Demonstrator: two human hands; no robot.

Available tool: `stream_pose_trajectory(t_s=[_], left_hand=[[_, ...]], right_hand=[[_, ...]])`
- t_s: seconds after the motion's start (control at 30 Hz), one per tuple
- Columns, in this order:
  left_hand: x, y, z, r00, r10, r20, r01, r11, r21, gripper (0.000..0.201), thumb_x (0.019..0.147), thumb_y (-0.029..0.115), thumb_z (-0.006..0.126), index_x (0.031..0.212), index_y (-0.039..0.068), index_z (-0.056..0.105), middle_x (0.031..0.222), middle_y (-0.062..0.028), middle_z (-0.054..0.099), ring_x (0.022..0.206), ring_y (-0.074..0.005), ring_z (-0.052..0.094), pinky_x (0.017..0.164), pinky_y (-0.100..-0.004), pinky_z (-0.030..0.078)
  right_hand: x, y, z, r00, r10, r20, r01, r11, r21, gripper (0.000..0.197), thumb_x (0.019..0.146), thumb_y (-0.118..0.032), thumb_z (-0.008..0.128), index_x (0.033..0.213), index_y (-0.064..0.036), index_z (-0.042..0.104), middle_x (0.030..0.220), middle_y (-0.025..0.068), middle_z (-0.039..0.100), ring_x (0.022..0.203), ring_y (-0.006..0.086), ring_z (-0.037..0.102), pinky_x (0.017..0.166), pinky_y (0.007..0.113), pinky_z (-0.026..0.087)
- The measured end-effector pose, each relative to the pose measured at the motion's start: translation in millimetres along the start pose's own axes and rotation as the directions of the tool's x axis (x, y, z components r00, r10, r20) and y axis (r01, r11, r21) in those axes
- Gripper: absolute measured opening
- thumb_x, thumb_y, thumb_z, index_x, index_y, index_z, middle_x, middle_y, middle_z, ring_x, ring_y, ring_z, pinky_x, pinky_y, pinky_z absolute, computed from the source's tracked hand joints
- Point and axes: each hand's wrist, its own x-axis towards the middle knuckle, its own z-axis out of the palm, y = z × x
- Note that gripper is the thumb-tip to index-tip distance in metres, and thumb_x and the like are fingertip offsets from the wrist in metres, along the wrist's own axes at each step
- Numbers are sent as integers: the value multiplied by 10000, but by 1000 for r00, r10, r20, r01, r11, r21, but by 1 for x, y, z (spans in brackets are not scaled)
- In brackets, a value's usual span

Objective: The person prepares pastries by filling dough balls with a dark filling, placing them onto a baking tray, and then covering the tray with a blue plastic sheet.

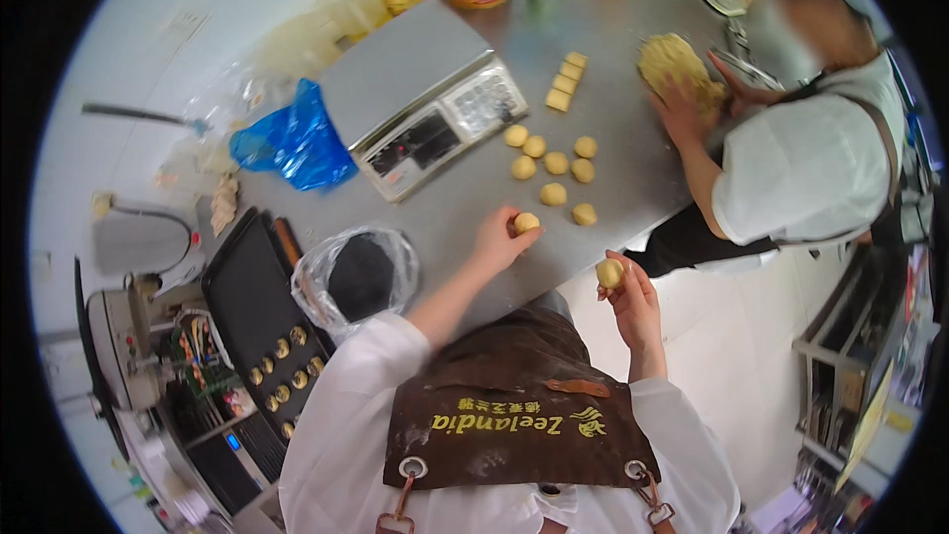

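My left hand (499,240) is low over the metal table, its fingers closed round a pale yellow dough ball (527,223). Off the table's front edge, my right hand (636,307) holds up another dough ball (610,273) between thumb and fingers. Several round dough balls (556,163) lie loosely grouped just beyond my left hand. Farther back sits a short row of square-cut dough pieces (560,89), touching one another.
A digital scale (425,99) stands left of the balls, beside a blue plastic bag (297,138). A bag-lined black container (361,275) and a baking tray (242,282) with dark-topped pieces are at left. On the right, a co-worker's hands press a large dough mass (677,64). Tubs line the back.
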Motion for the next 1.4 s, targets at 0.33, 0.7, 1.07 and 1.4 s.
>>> stream_pose_trajectory(t_s=[0.33,0.7,1.07,1.4], left_hand=[[-213,-26,-148,916,-216,-339,-154,591,-792,374,998,134,656,1345,21,571,1163,-125,679,979,-227,708,838,-310,589],[-192,-87,-200,613,272,-742,344,754,560,414,766,283,852,1083,109,651,987,-92,679,733,-288,684,679,-372,558],[-245,-83,-196,823,-234,-517,-343,520,-782,403,940,130,734,1287,43,548,1077,-99,682,874,-188,690,774,-316,600],[-264,-11,-163,926,91,-365,-368,429,-825,713,851,-45,741,1486,52,429,1126,-140,689,1000,-263,718,889,-398,605]], right_hand=[[76,30,163,663,413,624,-61,861,-506,449,1008,-108,624,1425,15,514,1147,104,663,930,163,664,819,309,550],[115,182,306,303,2,953,952,-38,-303,287,702,-155,808,949,-100,671,927,67,638,1018,281,594,885,421,483],[101,128,277,591,313,744,70,898,-434,333,911,-69,744,1220,-3,641,1058,94,721,855,151,679,723,275,541],[68,57,254,540,248,804,152,911,-383,557,921,43,687,1436,-46,495,1249,104,618,1049,197,688,924,321,557]])
